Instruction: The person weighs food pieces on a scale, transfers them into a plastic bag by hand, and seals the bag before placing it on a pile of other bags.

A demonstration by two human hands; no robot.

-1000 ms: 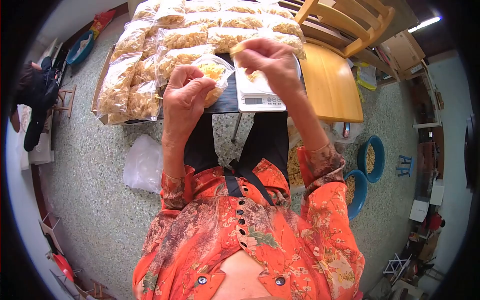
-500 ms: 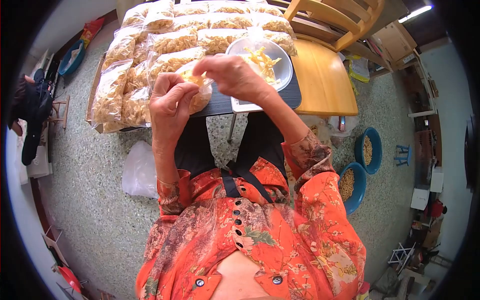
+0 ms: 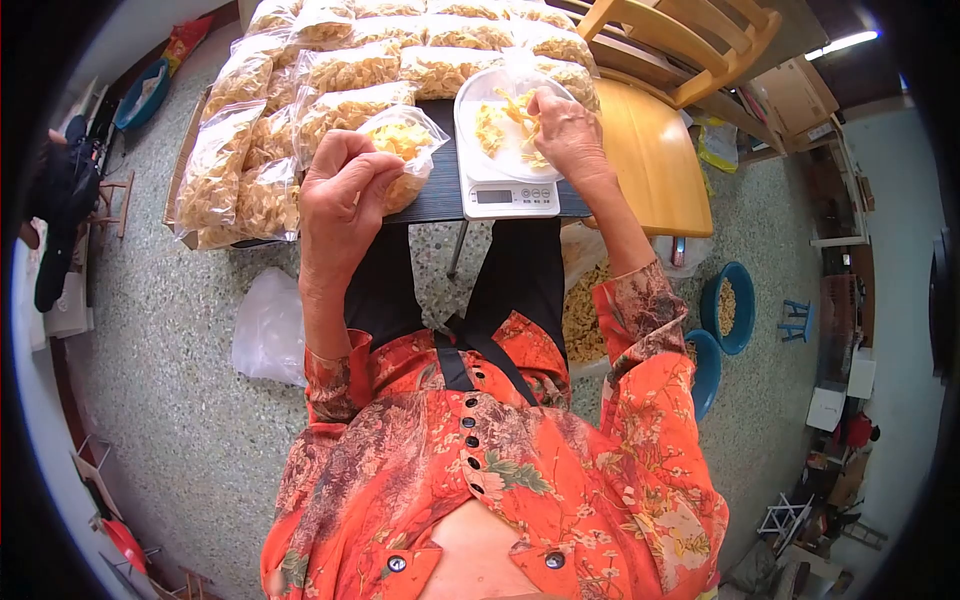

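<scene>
My left hand [image 3: 342, 195] pinches the edge of a clear plastic bag [image 3: 402, 184], whose mouth gapes upward with dried yellow pieces inside. To its right, a white kitchen scale [image 3: 545, 207] stands at the table's front edge and carries a pale round bowl [image 3: 468, 105]. Dried yellow strips [image 3: 489, 130] lie in this bowl. Over the bowl's right side is my right hand [image 3: 572, 138], its fingers closed on some of the strips; the fingertips are partly hidden.
Filled clear bags [image 3: 350, 70] cover the table's left and back. A wooden chair [image 3: 650, 160] adjoins on the right. Blue basins [image 3: 738, 345] stand on the floor, right. An open sack of dried pieces [image 3: 585, 315] is beside my legs, and a white plastic bag [image 3: 270, 330] lies left.
My right hand has moved right, from beside the bag's mouth to the strips in the bowl. My left hand keeps its hold, and the bag's opening and the scale's front are now uncovered.
</scene>
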